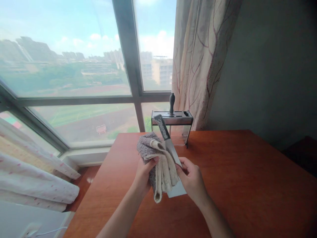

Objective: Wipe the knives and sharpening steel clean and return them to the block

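A folded grey and cream cloth [162,162] is gripped by my left hand [146,170], the thumb pressed on its near side. My right hand [189,175] pinches the edge of a kitchen knife's blade [174,151], with thumb and fingers closed on the metal. The knife's dark, worn handle [162,127] points up and away to the left. The cloth lies against the blade and hides part of it; a broad lower piece of the blade shows beneath the cloth.
Behind the knife, a knife block [172,115] with clear sides stands at the far edge of the brown wooden table [235,181]; a second dark handle [172,103] sticks up from it. Windows and a patterned curtain [195,59] lie beyond. Another curtain [37,168] hangs at left.
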Tool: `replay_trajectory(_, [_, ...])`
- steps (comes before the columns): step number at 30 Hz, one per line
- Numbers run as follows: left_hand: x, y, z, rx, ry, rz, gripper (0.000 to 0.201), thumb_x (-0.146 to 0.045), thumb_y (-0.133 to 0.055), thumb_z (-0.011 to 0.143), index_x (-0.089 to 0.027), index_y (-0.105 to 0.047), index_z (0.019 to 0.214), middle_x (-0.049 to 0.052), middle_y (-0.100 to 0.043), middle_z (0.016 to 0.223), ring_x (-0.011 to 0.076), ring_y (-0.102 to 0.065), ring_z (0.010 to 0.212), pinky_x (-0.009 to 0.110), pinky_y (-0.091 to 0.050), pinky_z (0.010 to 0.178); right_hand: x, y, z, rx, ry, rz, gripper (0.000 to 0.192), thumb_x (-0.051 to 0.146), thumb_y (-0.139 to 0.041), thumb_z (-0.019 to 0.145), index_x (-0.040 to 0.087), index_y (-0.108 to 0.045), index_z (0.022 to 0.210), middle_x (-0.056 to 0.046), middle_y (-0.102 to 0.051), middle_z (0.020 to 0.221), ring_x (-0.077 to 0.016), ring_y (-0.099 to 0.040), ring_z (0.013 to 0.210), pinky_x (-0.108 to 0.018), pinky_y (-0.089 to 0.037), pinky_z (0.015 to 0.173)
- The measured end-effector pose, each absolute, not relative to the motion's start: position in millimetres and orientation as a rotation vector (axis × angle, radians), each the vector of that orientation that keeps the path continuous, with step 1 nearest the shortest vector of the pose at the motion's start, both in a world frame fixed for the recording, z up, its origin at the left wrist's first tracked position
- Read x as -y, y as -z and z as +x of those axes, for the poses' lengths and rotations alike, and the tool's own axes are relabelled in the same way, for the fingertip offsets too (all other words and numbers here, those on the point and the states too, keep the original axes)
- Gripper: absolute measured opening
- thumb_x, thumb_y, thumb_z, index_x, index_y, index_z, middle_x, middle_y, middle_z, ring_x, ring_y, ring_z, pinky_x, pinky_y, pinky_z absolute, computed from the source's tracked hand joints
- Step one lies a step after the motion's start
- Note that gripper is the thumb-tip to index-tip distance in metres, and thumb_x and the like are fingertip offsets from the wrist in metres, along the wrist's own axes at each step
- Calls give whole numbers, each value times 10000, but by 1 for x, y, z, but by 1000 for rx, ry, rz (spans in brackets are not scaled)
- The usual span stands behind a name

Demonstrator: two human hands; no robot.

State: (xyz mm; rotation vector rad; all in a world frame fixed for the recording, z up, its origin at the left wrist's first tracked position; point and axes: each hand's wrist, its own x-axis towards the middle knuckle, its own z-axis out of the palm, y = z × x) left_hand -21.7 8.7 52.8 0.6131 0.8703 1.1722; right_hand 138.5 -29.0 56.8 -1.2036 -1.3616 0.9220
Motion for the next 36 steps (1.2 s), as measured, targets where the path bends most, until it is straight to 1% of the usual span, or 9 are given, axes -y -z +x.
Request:
replay_trajectory(3, [-4, -52, -15, -780, -1129, 708, 450, -267, -760, 650, -130, -631, 1058, 107, -723, 914, 287, -676, 883, 350, -531, 774, 24, -55, 139, 1303, -826, -1249, 252, 400, -541, 854, 170, -609, 932, -35, -686, 736, -181, -632, 648, -229, -453, 555])
replay_trajectory(8, [3, -62, -3, -789, -1157, 803, 555, -189, -812, 540, -127, -627, 1060, 120, -709, 984, 307, -645, 951, 363, -495, 845, 21, -57, 146, 1228, -798, -1268, 299, 437, -560, 842, 172, -610, 971, -27, -675, 727, -188, -626, 666, -246, -462, 583])
replay_trajectory(11, [4, -66, -2, -811, -1140, 801, 567, -209, -834, 477, -121, -642, 1003, 125, -715, 934, 322, -650, 904, 384, -493, 824, 20, -64, 158, 1286, -919, -1165, 275, 439, -573, 839, 171, -614, 881, -29, -664, 745, -192, -627, 701, -248, -461, 601])
replay_trajectory(14, [6, -66, -4, -790, -1082, 793, 541, -226, -828, 477, -124, -650, 978, 116, -717, 896, 307, -657, 848, 377, -497, 781, 10, -77, 174, 1340, -930, -1115, 312, 462, -533, 864, 175, -620, 777, -24, -647, 728, -183, -615, 702, -258, -465, 639])
replay_trajectory(16, [8, -66, -5, -774, -1052, 788, 527, -212, -818, 481, -127, -659, 976, 104, -720, 891, 288, -655, 835, 356, -496, 767, -3, -89, 182, 1244, -917, -1057, 347, 492, -473, 889, 189, -640, 907, -45, -672, 840, -197, -626, 786, -293, -484, 714])
replay_trajectory(18, [11, -67, -5, -752, -1033, 794, 557, -182, -816, 457, -127, -668, 991, 100, -721, 912, 289, -651, 855, 342, -495, 761, -17, -102, 187, 1150, -995, -949, 407, 531, -434, 890, 213, -602, 1082, -69, -684, 934, -215, -638, 843, -327, -504, 714])
replay_trajectory(22, [15, -65, -4, -732, -1011, 788, 646, -145, -821, 419, -145, -661, 1044, 89, -721, 918, 316, -647, 896, 351, -502, 752, -36, -126, 188, 1097, -1194, -822, 453, 555, -414, 882, 241, -553, 1177, -75, -695, 929, -221, -662, 837, -347, -533, 666])
replay_trajectory(28, [9, -55, -11, -689, -920, 600, 475, -254, -784, 552, -154, -641, 994, 105, -723, 896, 296, -684, 800, 411, -520, 785, -37, -138, 179, 1015, -1328, -708, 373, 460, -580, 827, 220, -584, 1112, -26, -661, 858, -182, -670, 782, -284, -546, 635])
replay_trajectory(36, [-5, -50, -23, -657, -1004, 513, 384, -316, -744, 651, -161, -639, 986, 110, -718, 955, 287, -684, 853, 391, -526, 823, -22, -152, 174, 1004, -1495, -675, 223, 339, -673, 784, 219, -600, 956, 27, -595, 744, -112, -616, 658, -201, -501, 547])
